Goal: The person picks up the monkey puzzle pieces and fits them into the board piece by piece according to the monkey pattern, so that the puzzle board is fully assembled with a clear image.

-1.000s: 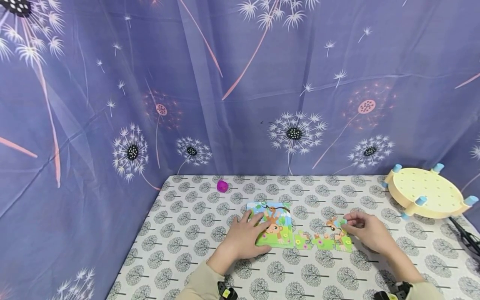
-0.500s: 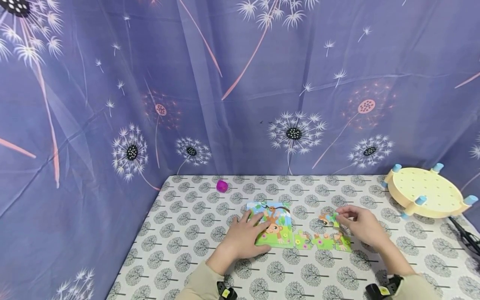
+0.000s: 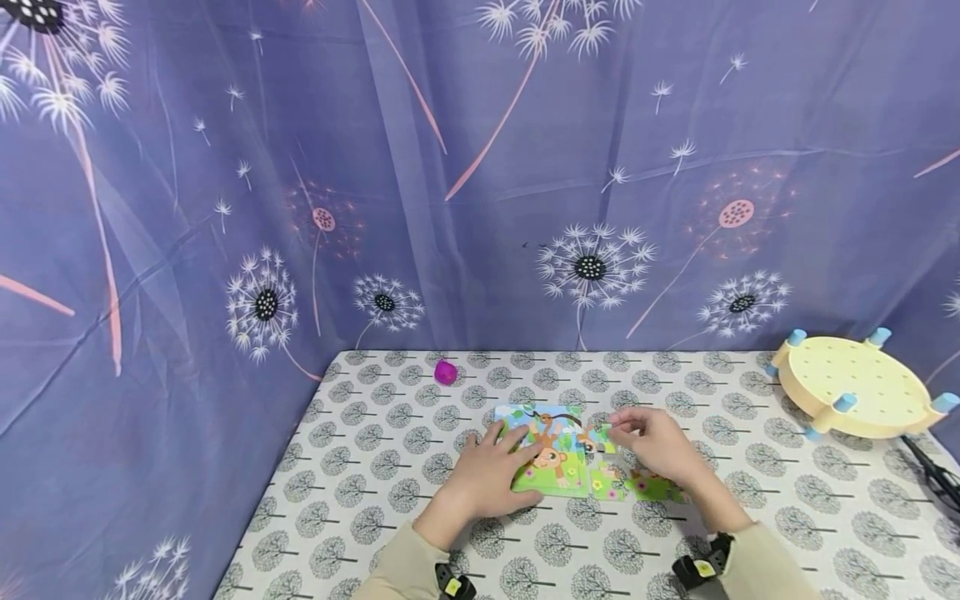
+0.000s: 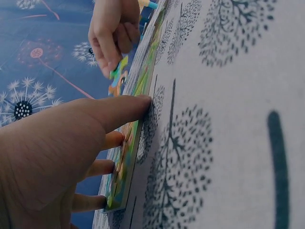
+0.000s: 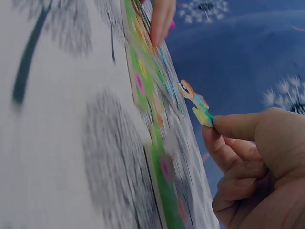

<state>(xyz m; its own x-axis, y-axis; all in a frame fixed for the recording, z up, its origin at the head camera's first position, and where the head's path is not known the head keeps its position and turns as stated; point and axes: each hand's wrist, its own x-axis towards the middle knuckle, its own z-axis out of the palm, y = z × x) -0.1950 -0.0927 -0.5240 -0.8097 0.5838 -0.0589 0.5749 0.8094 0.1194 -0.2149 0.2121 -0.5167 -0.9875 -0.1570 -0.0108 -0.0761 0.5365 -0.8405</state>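
Note:
A flat jigsaw puzzle (image 3: 572,468) with a monkey hanging from a branch lies on the table. My left hand (image 3: 483,477) rests on its left side, fingers spread and fairly straight, covering part of the picture. In the left wrist view the thumb (image 4: 126,110) lies along the board's near edge. Between thumb and fingertips my right hand (image 3: 660,450) pinches a small puzzle piece (image 5: 198,106), raised over the board's right edge. It shows orange, blue and green. Loose green puzzle pieces lie right of the board, including one with a yellow flower (image 3: 606,485) and one with a pink flower (image 3: 647,487).
A small purple object (image 3: 446,372) sits at the back left of the tree-patterned tablecloth (image 3: 420,400). At the back right stands a pale yellow oval pegged board (image 3: 851,379) with blue-tipped legs, a dark cable-like thing (image 3: 937,479) beside it. A dandelion curtain (image 3: 480,275) hangs behind.
My right hand has moved left with the pinched puzzle piece, from above the rightmost loose pieces to the board's right edge. The left hand has stayed in place.

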